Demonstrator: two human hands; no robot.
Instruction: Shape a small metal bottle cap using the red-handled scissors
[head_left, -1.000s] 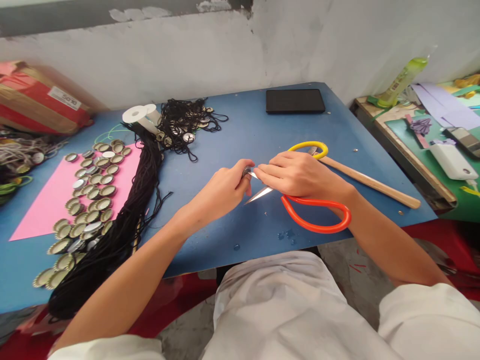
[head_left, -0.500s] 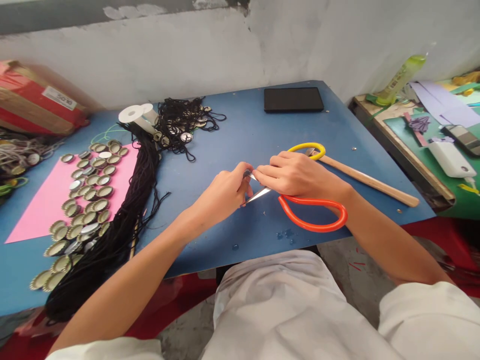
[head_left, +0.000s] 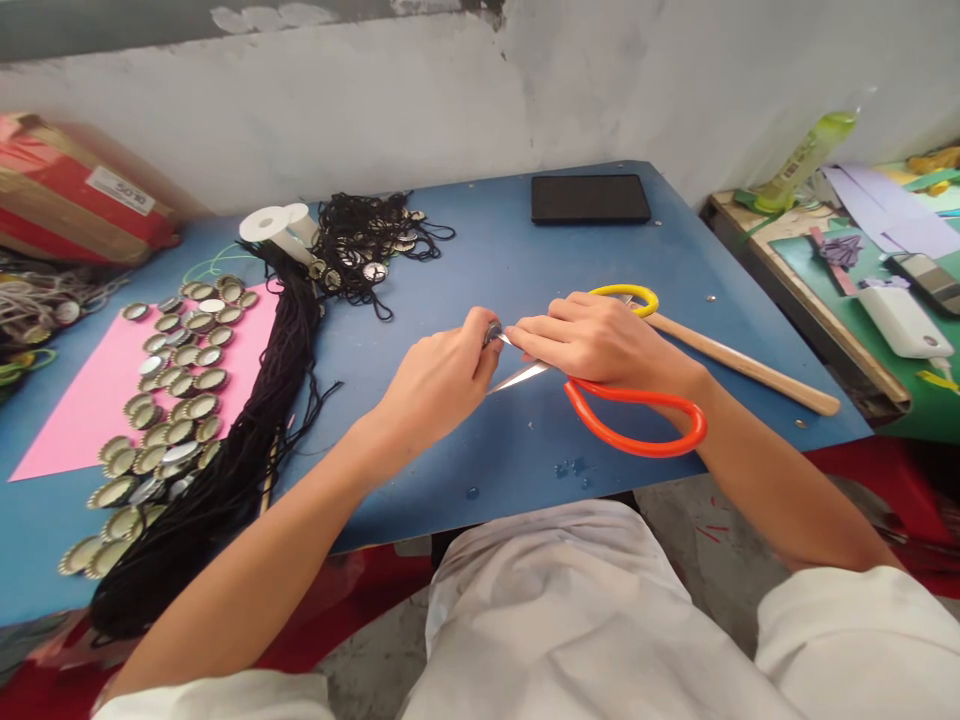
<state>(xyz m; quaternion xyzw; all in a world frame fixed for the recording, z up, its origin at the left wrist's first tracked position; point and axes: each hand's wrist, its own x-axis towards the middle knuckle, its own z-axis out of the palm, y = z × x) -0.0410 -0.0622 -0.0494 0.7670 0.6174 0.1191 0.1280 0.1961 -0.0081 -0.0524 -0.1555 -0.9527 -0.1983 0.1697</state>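
Between the thumb and fingers of my left hand is a bottle cap, held on edge above the table. My right hand grips scissors by the blades, with the red handle loop below the hand and the yellow loop beyond it. The blades are spread. One blade tip meets the cap; the other points past it under my left fingers. Exactly how the tip touches the cap is partly hidden by my fingers.
Several bottle caps lie on pink paper at left, beside a bundle of black cords. White spools and corded caps sit behind. A phone and a wooden-handled tool rest on the blue table.
My left hand has turned and risen slightly, so the cap shows more. The scissors and my right hand have shifted a little to the right.
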